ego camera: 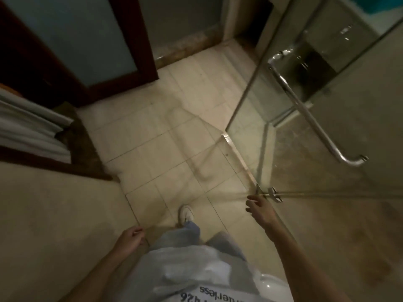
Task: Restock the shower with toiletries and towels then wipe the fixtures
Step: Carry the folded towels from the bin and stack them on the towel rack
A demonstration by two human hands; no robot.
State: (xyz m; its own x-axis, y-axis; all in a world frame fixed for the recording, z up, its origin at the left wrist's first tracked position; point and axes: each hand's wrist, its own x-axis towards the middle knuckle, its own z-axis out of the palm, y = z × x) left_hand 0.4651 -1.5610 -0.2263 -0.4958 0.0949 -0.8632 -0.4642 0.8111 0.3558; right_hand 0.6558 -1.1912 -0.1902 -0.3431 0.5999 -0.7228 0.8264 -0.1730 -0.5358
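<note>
Folded white towels (32,127) are stacked at left on a dark shelf (43,162), untouched. Judged soft, light, bulky; lift the stack from beneath.

Left hand (130,237) hangs low, fingers loosely curled, nothing seen in them.

Right hand (259,209) is spread, reaching beside the glass shower door (370,110) at its lower bracket (273,194); contact unclear.

Door judged stiff, fragile: take the chrome handle (309,114), far right.

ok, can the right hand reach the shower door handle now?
Probably yes: the right hand is open, empty, beside the glass; nothing blocks the door handle, though it lies further forward.
</note>
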